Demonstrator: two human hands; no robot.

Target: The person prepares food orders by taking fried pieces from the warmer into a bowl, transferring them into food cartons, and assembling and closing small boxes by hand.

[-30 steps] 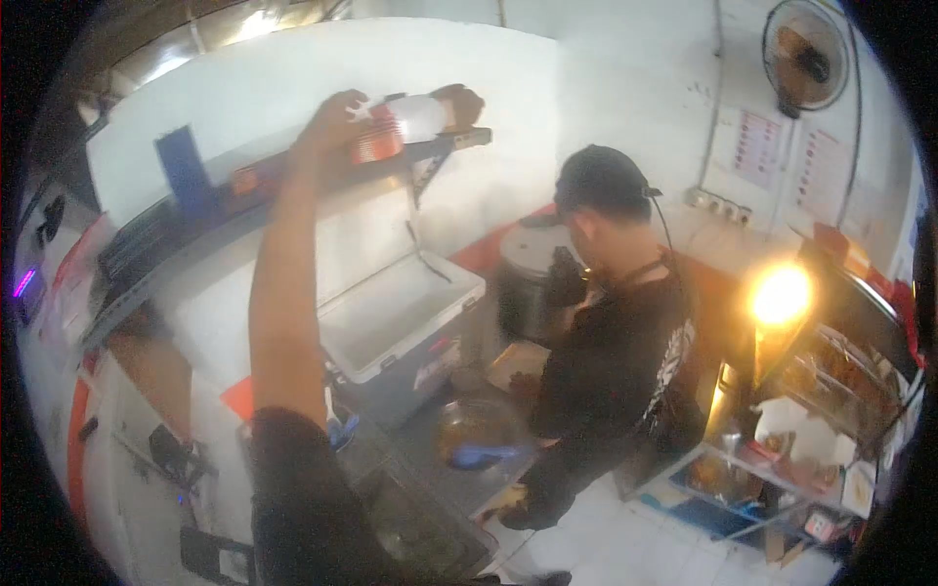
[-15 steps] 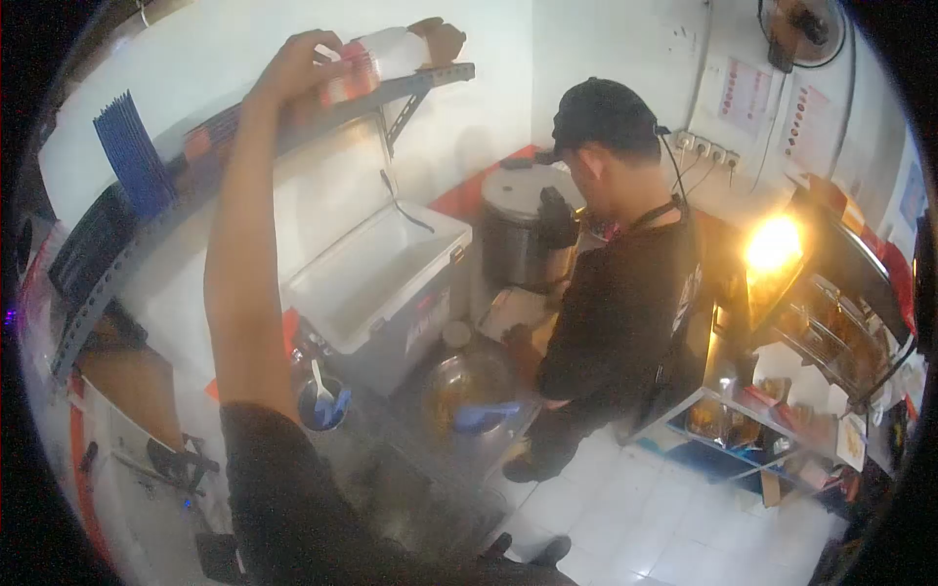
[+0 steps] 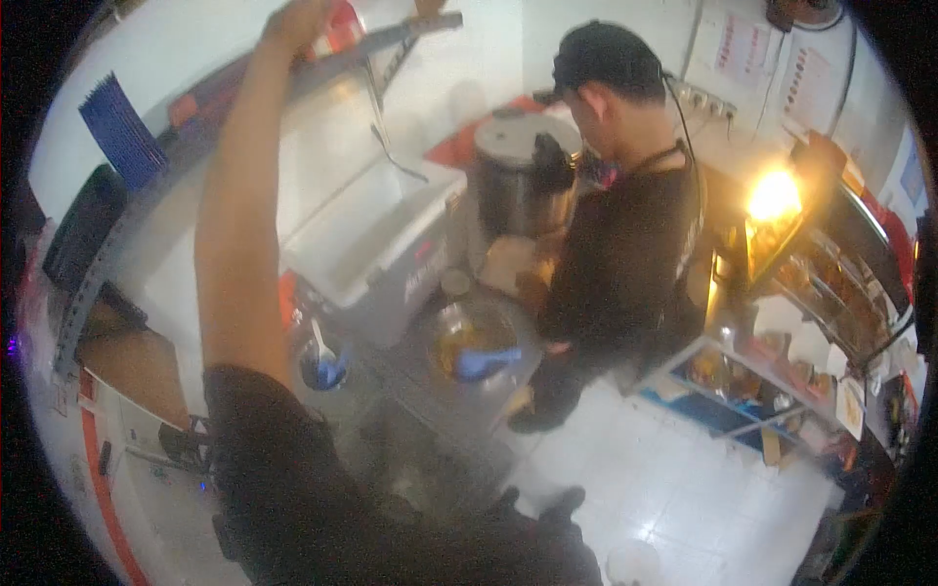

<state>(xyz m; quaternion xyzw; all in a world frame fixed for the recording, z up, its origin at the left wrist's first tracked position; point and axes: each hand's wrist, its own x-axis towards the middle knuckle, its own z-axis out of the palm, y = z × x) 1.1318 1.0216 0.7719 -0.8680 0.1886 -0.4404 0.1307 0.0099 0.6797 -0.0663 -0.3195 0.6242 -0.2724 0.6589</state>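
My left arm is stretched up to the wall shelf (image 3: 391, 39). Near the top edge, my left hand (image 3: 293, 27) is blurred and partly cut off, its fingers closed at a red-and-white package (image 3: 342, 27) on the shelf. The rest of that package lies beyond the frame. A small brown shape (image 3: 430, 6) shows at the shelf's far end, too little of it to name. My right hand is out of sight.
A co-worker (image 3: 625, 234) in a black cap stands close at right, beside a large metal pot (image 3: 523, 190). Below the shelf are a white cool box (image 3: 337, 283) and a metal bowl (image 3: 440, 322) with a blue utensil (image 3: 489, 361). A bright lamp (image 3: 774, 197) glows right.
The view has tilted down, so the shelf, package and my left hand sit higher in the picture and are partly cut off. My left hand stays at the package.
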